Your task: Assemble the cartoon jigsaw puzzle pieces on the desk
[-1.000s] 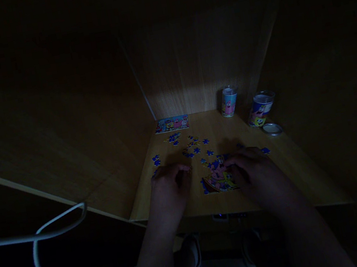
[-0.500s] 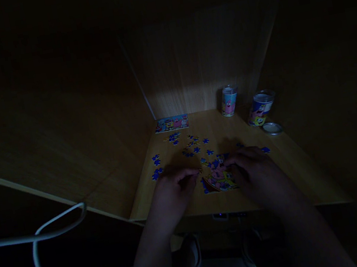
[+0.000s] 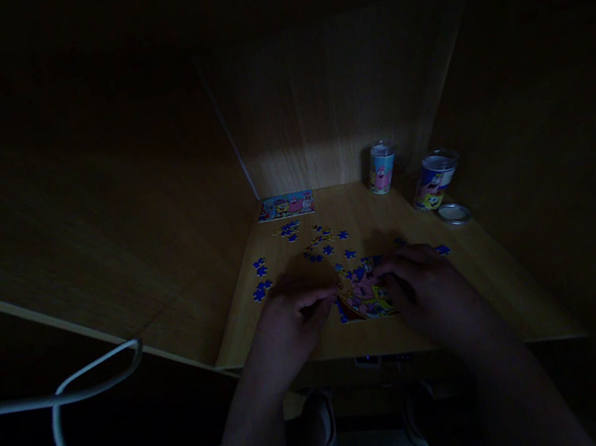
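The scene is very dark. A partly joined cartoon jigsaw point(image 3: 367, 297) lies near the front of a wooden desk point(image 3: 494, 288). My left hand point(image 3: 292, 318) rests just left of it, fingers pinched together at the jigsaw's upper left edge, apparently on a small puzzle piece. My right hand point(image 3: 431, 292) lies on the jigsaw's right side, fingers curled down onto it. Several loose blue puzzle pieces point(image 3: 325, 245) are scattered on the desk behind both hands.
A picture card point(image 3: 286, 205) lies at the back left of the desk. Two printed cans point(image 3: 381, 168) point(image 3: 434, 182) stand at the back right, with a round lid point(image 3: 454, 214) beside them. Wooden panels wall in the desk. A white cable point(image 3: 61, 418) hangs at lower left.
My left hand has slid right from open desk toward the jigsaw's left edge, fingers pinched. My right hand has stayed on the jigsaw.
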### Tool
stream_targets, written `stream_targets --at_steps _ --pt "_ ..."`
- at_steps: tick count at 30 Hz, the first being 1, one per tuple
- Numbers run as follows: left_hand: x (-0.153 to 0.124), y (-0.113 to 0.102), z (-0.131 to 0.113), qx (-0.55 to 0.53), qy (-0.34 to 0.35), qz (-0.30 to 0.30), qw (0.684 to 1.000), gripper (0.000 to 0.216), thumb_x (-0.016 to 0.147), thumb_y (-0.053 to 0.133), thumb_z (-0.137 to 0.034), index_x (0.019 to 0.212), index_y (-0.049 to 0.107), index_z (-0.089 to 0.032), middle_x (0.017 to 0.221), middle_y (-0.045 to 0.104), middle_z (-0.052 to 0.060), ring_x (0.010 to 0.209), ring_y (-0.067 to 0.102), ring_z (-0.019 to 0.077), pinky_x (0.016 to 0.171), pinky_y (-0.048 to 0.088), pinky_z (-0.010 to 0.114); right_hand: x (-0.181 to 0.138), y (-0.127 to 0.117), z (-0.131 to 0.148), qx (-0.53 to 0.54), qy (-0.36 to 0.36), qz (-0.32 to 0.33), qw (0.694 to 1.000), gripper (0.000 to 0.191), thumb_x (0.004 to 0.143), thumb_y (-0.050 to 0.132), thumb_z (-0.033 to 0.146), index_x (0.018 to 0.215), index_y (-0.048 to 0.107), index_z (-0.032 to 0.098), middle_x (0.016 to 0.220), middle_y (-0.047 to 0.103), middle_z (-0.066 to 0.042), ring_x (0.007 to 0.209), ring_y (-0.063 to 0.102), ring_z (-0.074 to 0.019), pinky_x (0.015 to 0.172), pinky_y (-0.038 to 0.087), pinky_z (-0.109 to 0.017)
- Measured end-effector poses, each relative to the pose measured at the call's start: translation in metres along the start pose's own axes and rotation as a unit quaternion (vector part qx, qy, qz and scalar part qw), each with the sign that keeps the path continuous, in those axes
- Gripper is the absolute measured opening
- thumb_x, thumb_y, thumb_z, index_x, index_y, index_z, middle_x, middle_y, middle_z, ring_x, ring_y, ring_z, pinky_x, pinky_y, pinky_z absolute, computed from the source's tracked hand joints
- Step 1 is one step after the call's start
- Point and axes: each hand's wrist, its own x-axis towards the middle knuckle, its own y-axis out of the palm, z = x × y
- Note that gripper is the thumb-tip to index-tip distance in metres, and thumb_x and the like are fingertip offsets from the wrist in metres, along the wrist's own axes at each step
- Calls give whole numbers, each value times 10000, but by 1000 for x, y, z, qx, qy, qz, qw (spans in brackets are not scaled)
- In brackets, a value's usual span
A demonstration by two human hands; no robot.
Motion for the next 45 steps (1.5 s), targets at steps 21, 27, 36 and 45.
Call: stream_targets --at_steps 21,27,36,45 --pt "1 -2 -4 29 48 1 998 287 1006 710 -135 1098 895 -333 1091 903 -1 1028 835 247 950 670 451 0 1 0 -7 -11 -4 1000 229 1058 614 152 1099 802 277 1195 830 -81 1119 737 -308 1045 579 -524" --pt "2 -2 -3 45 63 -3 997 255 979 726 -125 1050 874 -320 1056 880 -2 1004 803 239 962 623 466 0 1 1 -3 -8 -1 1000 231 1060 608 137 1110 795 262 1195 825 -81 1121 726 -313 1056 575 -541" --pt "3 -3 -11 86 52 -28 995 228 1029 651 -131 1041 826 -277 1043 844 39 1020 761 269 927 580 476 0 2 -1 -5 -12 -3 1000 229 1063 614 147 1105 801 272 1191 821 -83 1132 726 -314 1032 587 -525" --pt "3 -1 -16 96 111 7 989 342 975 621 -33 1082 821 -289 1098 879 -7 1020 759 266 990 557 497 0 2 -1 -1 -9 -3 1000 232 1049 620 143 1123 798 271 1177 822 -83 1131 731 -320 1032 595 -531"
